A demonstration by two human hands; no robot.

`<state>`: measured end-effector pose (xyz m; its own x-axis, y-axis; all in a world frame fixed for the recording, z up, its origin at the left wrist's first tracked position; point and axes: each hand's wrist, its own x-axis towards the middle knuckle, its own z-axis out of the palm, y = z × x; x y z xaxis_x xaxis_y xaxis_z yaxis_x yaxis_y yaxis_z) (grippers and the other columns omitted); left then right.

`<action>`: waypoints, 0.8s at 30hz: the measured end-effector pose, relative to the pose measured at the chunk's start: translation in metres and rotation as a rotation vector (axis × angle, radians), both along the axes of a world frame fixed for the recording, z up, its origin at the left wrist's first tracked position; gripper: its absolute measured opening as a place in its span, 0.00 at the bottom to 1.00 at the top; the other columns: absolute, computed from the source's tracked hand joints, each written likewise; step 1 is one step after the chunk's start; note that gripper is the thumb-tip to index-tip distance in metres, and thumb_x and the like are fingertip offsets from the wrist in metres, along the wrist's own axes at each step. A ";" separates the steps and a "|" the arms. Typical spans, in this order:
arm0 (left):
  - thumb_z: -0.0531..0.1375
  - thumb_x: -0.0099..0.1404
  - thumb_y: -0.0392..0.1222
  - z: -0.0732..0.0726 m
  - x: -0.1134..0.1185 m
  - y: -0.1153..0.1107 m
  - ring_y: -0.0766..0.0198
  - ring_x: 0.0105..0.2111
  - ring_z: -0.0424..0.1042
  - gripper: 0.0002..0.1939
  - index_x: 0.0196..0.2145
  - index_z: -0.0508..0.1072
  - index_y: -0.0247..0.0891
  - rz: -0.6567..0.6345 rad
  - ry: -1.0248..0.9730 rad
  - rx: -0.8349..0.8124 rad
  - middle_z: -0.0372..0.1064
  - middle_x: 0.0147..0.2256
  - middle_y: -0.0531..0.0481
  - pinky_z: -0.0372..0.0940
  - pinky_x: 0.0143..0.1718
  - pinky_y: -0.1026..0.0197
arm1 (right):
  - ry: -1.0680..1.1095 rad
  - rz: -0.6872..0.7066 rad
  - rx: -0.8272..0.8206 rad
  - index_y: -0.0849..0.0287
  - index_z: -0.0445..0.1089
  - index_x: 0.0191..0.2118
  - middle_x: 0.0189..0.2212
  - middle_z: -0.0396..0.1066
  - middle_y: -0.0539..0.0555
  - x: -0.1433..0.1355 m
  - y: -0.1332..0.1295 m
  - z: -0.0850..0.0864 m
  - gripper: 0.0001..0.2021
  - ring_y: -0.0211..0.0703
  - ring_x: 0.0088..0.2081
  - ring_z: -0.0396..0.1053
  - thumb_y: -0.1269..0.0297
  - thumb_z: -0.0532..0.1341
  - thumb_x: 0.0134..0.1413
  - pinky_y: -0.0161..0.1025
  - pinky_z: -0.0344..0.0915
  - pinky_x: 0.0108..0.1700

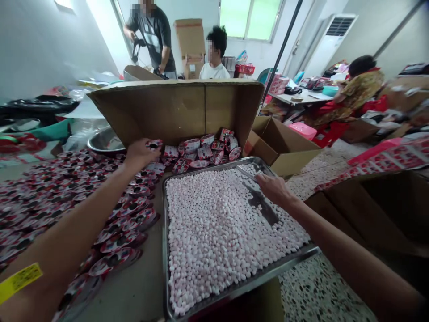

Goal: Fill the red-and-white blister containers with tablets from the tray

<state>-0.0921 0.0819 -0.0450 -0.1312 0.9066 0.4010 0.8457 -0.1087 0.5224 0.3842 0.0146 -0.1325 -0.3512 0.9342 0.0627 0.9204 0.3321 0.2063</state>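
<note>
Fingers of my left hand (140, 153) close on one small red-and-white cup (154, 144), held at the far edge of the table just in front of the cardboard flap (174, 109). Fingers of my right hand (273, 188) lie loosely spread and flat, holding nothing, resting on the candies (214, 228) near the far right corner of the tray (234, 288).

The tray is a shallow metal pan, almost filled with small pink and white candies; a bare dark strip of its floor shows just beside my right hand. Its long axis runs from me toward the flap, slightly skewed rightward.

The held cup sits at the left end of a pile (204, 152) of like cups, heaped against the flap beyond the tray's far rim. More cups (67, 197) lie spread over the table left of the tray, most with printed lids up. I cannot tell which way the held cup faces.

A steel bowl (105, 141) stands behind them. An open carton (281, 145) sits right of the flap; its contents are hidden.
</note>
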 end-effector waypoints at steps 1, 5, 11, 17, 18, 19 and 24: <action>0.65 0.58 0.54 -0.006 0.014 -0.014 0.59 0.39 0.73 0.25 0.47 0.75 0.32 -0.029 0.001 -0.004 0.77 0.37 0.48 0.66 0.48 0.54 | -0.055 0.045 -0.045 0.61 0.68 0.48 0.39 0.76 0.60 -0.003 0.010 0.003 0.13 0.47 0.38 0.74 0.71 0.49 0.65 0.38 0.56 0.33; 0.66 0.58 0.51 -0.058 0.086 -0.047 0.62 0.38 0.75 0.25 0.52 0.75 0.41 -0.276 -0.041 -0.001 0.78 0.43 0.50 0.68 0.43 0.62 | -0.123 0.168 -0.150 0.63 0.67 0.48 0.41 0.75 0.61 -0.014 0.037 0.009 0.12 0.46 0.42 0.73 0.72 0.50 0.66 0.37 0.58 0.37; 0.67 0.55 0.54 -0.115 0.144 -0.044 0.56 0.42 0.76 0.27 0.49 0.76 0.37 -0.341 -0.446 -0.064 0.78 0.42 0.47 0.68 0.47 0.58 | -0.110 0.231 -0.165 0.63 0.69 0.48 0.40 0.75 0.61 -0.037 0.044 0.011 0.12 0.46 0.43 0.71 0.75 0.51 0.63 0.38 0.58 0.39; 0.67 0.54 0.54 -0.121 0.161 -0.080 0.57 0.41 0.76 0.27 0.48 0.77 0.37 -0.184 -0.782 -0.191 0.78 0.42 0.46 0.69 0.46 0.57 | -0.088 0.436 -0.156 0.61 0.68 0.47 0.40 0.74 0.59 -0.065 -0.007 0.010 0.10 0.45 0.42 0.68 0.72 0.51 0.66 0.39 0.57 0.40; 0.67 0.55 0.55 -0.120 0.161 -0.089 0.56 0.40 0.76 0.26 0.47 0.77 0.37 -0.172 -0.807 -0.229 0.78 0.41 0.46 0.69 0.44 0.57 | -0.085 0.464 -0.119 0.62 0.68 0.48 0.40 0.73 0.60 -0.063 -0.020 0.011 0.10 0.46 0.42 0.68 0.71 0.51 0.67 0.39 0.58 0.40; 0.66 0.55 0.56 -0.118 0.158 -0.098 0.56 0.39 0.76 0.26 0.47 0.78 0.36 -0.174 -0.818 -0.259 0.78 0.40 0.46 0.70 0.43 0.56 | -0.086 0.471 -0.079 0.62 0.67 0.48 0.41 0.73 0.60 -0.059 -0.032 0.013 0.10 0.47 0.42 0.67 0.71 0.51 0.67 0.40 0.58 0.40; 0.65 0.56 0.58 -0.098 0.132 -0.126 0.56 0.40 0.75 0.25 0.46 0.78 0.40 -0.043 -0.636 -0.117 0.78 0.40 0.48 0.69 0.44 0.57 | -0.145 0.175 -0.033 0.63 0.68 0.45 0.40 0.72 0.61 -0.007 -0.074 0.023 0.11 0.49 0.40 0.70 0.77 0.51 0.62 0.40 0.59 0.36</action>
<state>0.0394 -0.0444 -0.1429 -0.2735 0.9493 0.1549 0.3629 -0.0473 0.9306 0.3774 -0.0595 -0.1097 -0.5113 0.8589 -0.0295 0.8096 0.4929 0.3187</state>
